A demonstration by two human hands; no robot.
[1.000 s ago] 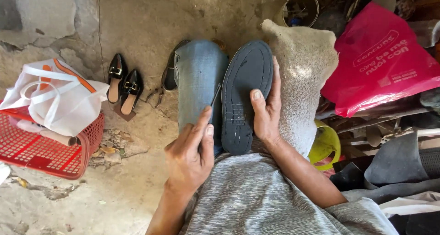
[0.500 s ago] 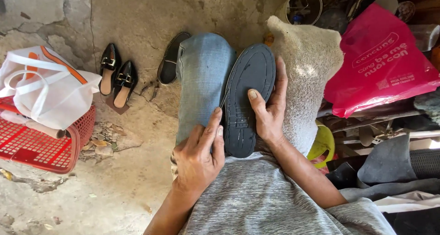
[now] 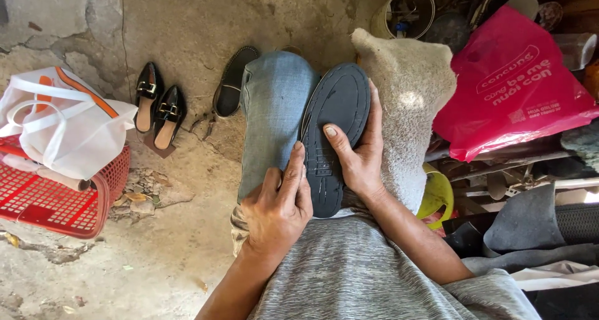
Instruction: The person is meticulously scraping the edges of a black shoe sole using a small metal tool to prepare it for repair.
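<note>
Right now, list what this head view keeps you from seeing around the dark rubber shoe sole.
- Dark rubber shoe sole: lower end covered by the left hand and right hand.
- Sole's other face: turned away.
- Red plastic basket: cut off by the left edge; contents covered by the white cloth bag.

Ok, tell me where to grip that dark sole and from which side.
Grip the sole at its narrow waist, from the right edge, as the right hand does. It lies flat along the lap, tread up, so a thumb on top and fingers underneath pinch it; the left hand steadies the heel.
</note>
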